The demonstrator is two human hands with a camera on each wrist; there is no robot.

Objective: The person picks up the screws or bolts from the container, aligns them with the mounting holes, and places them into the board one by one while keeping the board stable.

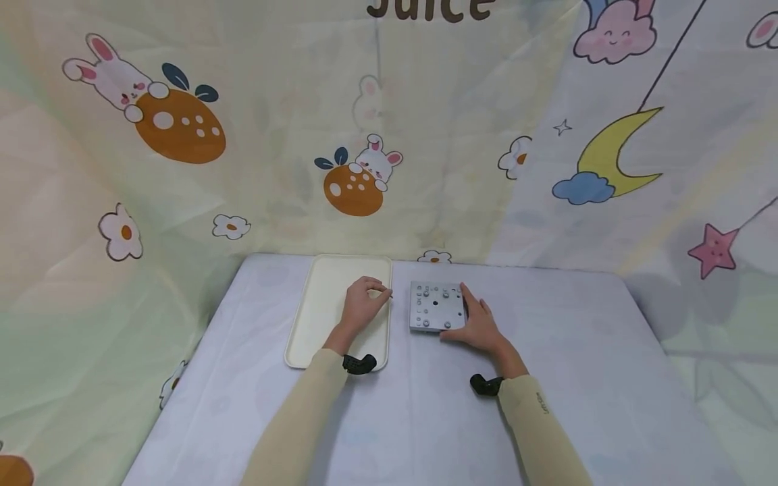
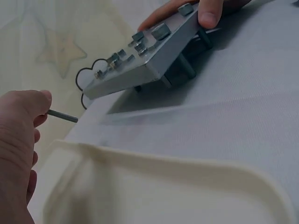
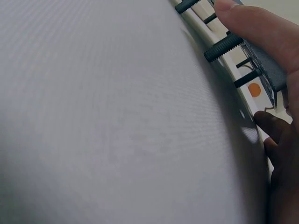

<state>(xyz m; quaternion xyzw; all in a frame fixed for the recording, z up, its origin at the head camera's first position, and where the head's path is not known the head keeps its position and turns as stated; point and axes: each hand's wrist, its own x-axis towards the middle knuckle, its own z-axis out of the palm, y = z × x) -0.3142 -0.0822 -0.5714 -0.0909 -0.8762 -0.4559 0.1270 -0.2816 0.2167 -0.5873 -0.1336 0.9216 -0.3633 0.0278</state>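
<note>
A square grey metal plate has bolt heads and holes on its upper face. Threaded bolts stick out of its underside, and it stands raised over the cloth on them. My right hand grips the plate by its right side, thumb along the near edge and fingers at the far right corner. Above the right part of the cream tray, my left hand pinches a thin metal rod between thumb and fingers. One end of the rod points toward the plate; its other end is hidden in the fingers.
A white cloth covers the table. The tray's raised rim lies a short way left of the plate. Behind the table hangs a printed curtain with rabbits, flowers and a moon. Each wrist wears a black camera.
</note>
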